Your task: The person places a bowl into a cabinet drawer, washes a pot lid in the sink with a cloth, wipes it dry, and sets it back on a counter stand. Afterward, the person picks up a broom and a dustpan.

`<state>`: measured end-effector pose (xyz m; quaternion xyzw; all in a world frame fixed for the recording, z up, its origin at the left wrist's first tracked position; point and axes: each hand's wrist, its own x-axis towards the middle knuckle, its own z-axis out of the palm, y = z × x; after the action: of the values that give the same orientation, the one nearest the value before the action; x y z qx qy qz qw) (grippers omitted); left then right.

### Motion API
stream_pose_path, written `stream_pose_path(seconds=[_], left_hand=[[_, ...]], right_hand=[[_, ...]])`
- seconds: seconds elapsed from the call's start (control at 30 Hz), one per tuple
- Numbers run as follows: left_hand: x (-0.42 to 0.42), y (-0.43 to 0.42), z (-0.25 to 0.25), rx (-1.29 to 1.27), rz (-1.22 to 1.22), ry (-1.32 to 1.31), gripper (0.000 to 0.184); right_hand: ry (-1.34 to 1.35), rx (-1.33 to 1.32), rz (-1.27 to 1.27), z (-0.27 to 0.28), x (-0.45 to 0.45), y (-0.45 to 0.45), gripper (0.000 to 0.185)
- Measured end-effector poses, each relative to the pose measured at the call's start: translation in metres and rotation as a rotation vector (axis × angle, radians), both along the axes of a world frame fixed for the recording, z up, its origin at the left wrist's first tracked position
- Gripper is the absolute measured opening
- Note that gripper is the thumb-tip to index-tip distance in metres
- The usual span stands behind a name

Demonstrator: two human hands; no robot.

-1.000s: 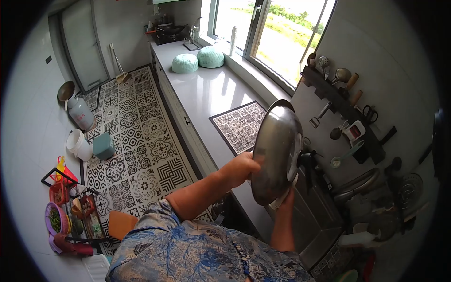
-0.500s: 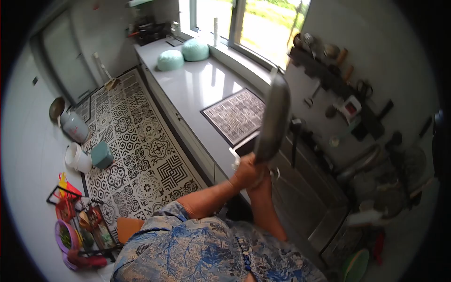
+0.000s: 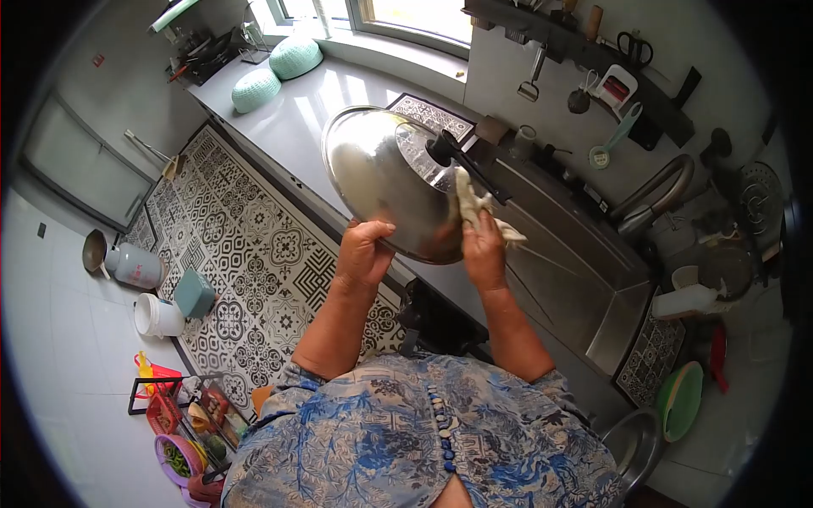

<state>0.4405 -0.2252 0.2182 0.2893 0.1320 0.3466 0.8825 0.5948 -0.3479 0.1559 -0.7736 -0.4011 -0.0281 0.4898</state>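
Observation:
A large shiny metal lid (image 3: 381, 182), with a glass middle and a black handle (image 3: 461, 161), is held up in front of the body, tilted. My left hand (image 3: 366, 250) grips its lower left rim, thumb on the outer face. On the right side, my right hand (image 3: 484, 250) is closed on a pale cloth (image 3: 470, 203) that lies against the lid. Behind the lid is the grey counter (image 3: 296, 157), and a patterned mat (image 3: 436, 118) shows partly past its upper edge.
The steel sink (image 3: 550, 245) with its curved faucet (image 3: 669, 186) lies to the right. Utensils hang from a dark wall rack (image 3: 584, 42). Two mint covers (image 3: 256, 90) stand on the far counter. A shelf rack with vegetables is at lower left.
The lid has turned from edge-on to show its outer face and handle. My hands have moved apart, one on each side of it. The view has shifted.

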Motion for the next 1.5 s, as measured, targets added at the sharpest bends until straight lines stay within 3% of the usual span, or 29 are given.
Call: stream_pose_path(seconds=[0.07, 0.13, 0.27, 0.37, 0.43, 0.6, 0.67, 0.73, 0.8, 0.9, 1.0, 1.07, 1.13, 1.17, 1.2, 1.27, 1.3, 1.4, 1.47, 1.5], left_hand=[[0.0, -0.003, -0.005, 0.019, -0.005, 0.034, 0.036], [0.003, -0.009, -0.003, 0.04, -0.001, 0.058, 0.037], [-0.003, -0.026, 0.001, 0.031, -0.082, 0.167, 0.041], [-0.007, -0.025, -0.002, 0.043, -0.086, 0.16, 0.043], [-0.014, -0.023, 0.0, 0.032, -0.079, 0.129, 0.042], [-0.03, 0.0, -0.001, -0.06, 0.031, 0.128, 0.042], [-0.037, 0.006, 0.011, -0.196, 0.069, 0.009, 0.042], [-0.054, 0.02, 0.002, -0.187, 0.085, 0.003, 0.042], [-0.068, 0.018, 0.013, -0.236, 0.1, 0.025, 0.043], [-0.081, 0.017, 0.015, -0.229, 0.118, -0.012, 0.036], [-0.091, 0.013, 0.011, -0.256, 0.137, 0.0, 0.039], [-0.107, 0.023, -0.001, -0.23, 0.04, -0.126, 0.041], [-0.111, 0.024, 0.004, -0.231, 0.106, -0.045, 0.041], [-0.118, 0.029, 0.003, -0.238, 0.166, -0.051, 0.041], [-0.125, 0.035, 0.001, -0.248, 0.226, -0.055, 0.041], [-0.141, 0.054, 0.004, -0.262, 0.284, -0.029, 0.043], [-0.148, 0.062, -0.001, -0.266, 0.355, -0.032, 0.044], [-0.175, 0.081, -0.006, -0.28, 0.491, -0.046, 0.043], [-0.192, 0.094, -0.013, -0.292, 0.547, -0.075, 0.043], [-0.202, 0.099, -0.014, -0.301, 0.55, -0.079, 0.042]], right_hand=[[0.094, -0.014, 0.038, 0.022, -0.021, 0.01, 0.037], [-0.185, 0.033, 0.013, 0.033, -0.038, 0.026, 0.04], [-0.321, 0.065, 0.232, 0.099, -0.064, 0.049, 0.04], [-0.443, 0.103, 0.257, 0.106, -0.053, 0.067, 0.039], [-0.253, 0.158, 0.331, 0.095, -0.042, 0.072, 0.039], [-0.308, 0.227, 0.325, 0.064, -0.05, 0.034, 0.038], [-0.334, 0.24, 0.284, 0.034, -0.039, 0.019, 0.035], [-0.07, 0.084, 0.182, -0.004, -0.019, 0.007, 0.032], [0.305, 0.15, 0.148, -0.037, 0.014, 0.008, 0.03], [0.292, 0.135, 0.041, -0.007, 0.038, 0.016, 0.027], [0.043, 0.162, 0.234, -0.022, 0.086, 0.046, 0.025], [0.019, 0.136, 0.317, 0.009, 0.092, 0.054, 0.025], [0.018, -0.201, 0.223, 0.032, 0.09, 0.066, 0.033], [0.326, -0.036, 0.285, 0.032, 0.081, 0.075, 0.034], [0.329, -0.043, 0.295, 0.027, 0.072, 0.078, 0.034], [-0.79, -0.097, 0.191, 0.022, 0.049, 0.082, 0.018], [-0.521, 0.121, 0.248, 0.022, 0.029, 0.09, 0.018], [0.255, 0.072, 0.318, 0.035, -0.039, 0.088, 0.023], [-0.084, 0.073, 0.286, 0.03, -0.075, 0.091, 0.031], [-0.133, 0.099, 0.338, 0.032, -0.094, 0.091, 0.032]])
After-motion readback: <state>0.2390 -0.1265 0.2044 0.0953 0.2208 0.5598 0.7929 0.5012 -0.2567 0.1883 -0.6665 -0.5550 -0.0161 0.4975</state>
